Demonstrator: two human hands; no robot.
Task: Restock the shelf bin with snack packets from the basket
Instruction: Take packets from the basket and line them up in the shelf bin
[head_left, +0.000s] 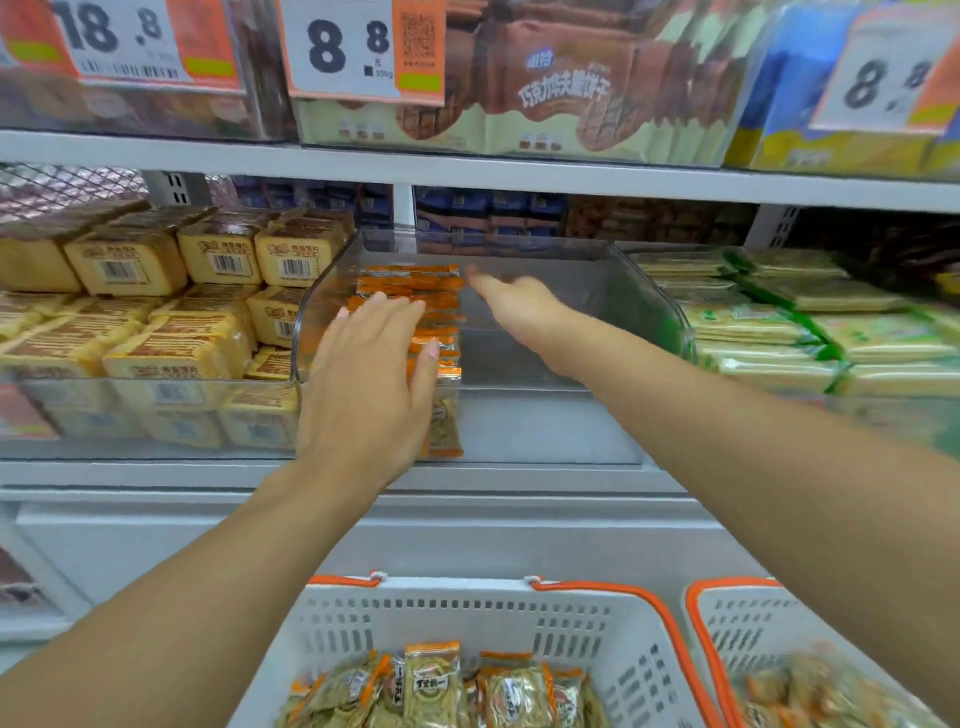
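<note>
A clear plastic shelf bin (649, 291) stands on the middle shelf. A row of orange-edged snack packets (415, 283) stands in its left part; its right part is bare. My left hand (369, 379) lies flat with straight fingers on the front of that row. My right hand (511, 301) reaches into the bin just right of the packets, fingers extended toward the back, holding nothing. Below, a white basket with orange trim (467, 618) holds several of the same packets (441, 686).
Yellow wrapped cakes (156, 301) fill the bin to the left and green packets (810, 332) the bin to the right. A second white basket (737, 629) with snacks sits at the lower right. The upper shelf carries price tags (353, 47) and brown biscuit packs.
</note>
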